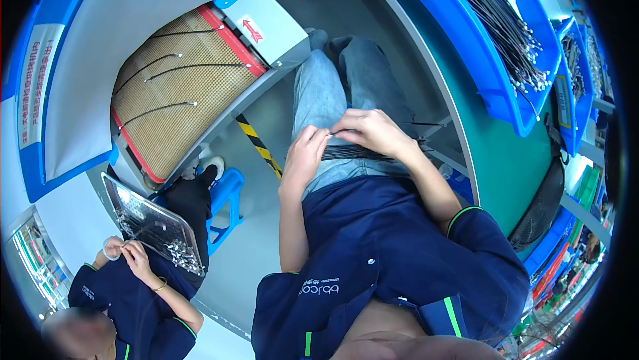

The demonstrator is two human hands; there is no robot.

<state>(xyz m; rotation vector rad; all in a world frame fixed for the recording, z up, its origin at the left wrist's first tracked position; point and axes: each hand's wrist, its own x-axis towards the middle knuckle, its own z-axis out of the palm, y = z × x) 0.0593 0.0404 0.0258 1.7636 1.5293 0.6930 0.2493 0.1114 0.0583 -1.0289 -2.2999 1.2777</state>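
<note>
Above my lap, my left hand (306, 155) and my right hand (373, 132) meet with fingertips pinched together. Between them is the small dark end of a thin black cable (332, 134). A thin black length (426, 124) shows beyond my right hand, probably the same cable. Across my thighs lies a bundle of black cables (356, 153), partly covered by my hands and forearms. Exactly how the cable end sits in my fingers is too small to make out.
At left, a mesh conveyor belt (193, 87) with red edges carries several black cables out of a machine. A co-worker's hands (133, 253) work over a clear tray (156, 217). Blue bins (496, 87) of cables stand on the green table (459, 47) to my right.
</note>
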